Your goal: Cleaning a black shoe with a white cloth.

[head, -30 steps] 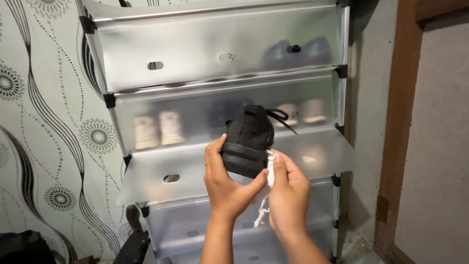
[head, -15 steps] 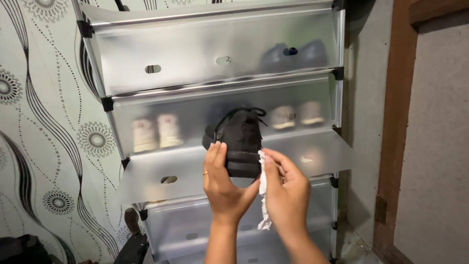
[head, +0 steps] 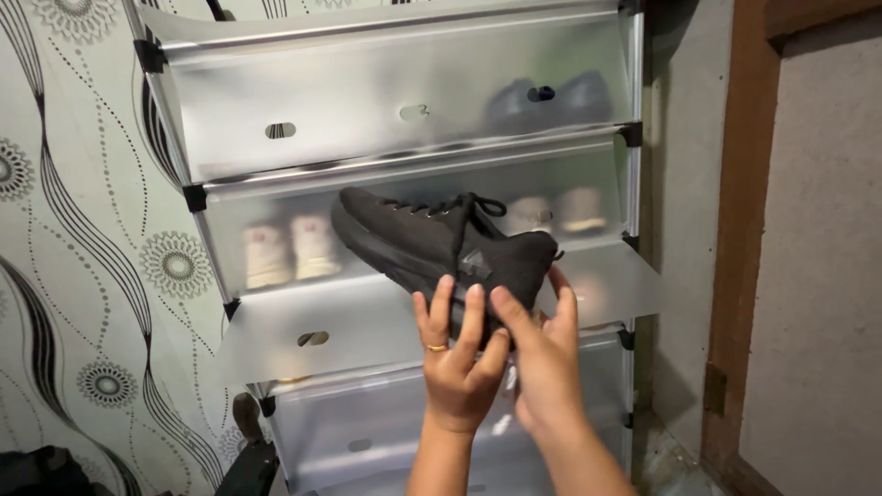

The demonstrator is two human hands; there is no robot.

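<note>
Hands grip a black sneaker (head: pixel 441 243) before the frosted shoe rack (head: pixel 386 101). Left hand (head: pixel 457 367) wraps its heel underside, fingers spread; right hand (head: pixel 544 354) pinches the heel beside it.

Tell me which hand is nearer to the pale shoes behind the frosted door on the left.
Left. The left hand is under the black shoe, below and right of the pale shoes. The right hand holds the heel, farther right.
</note>
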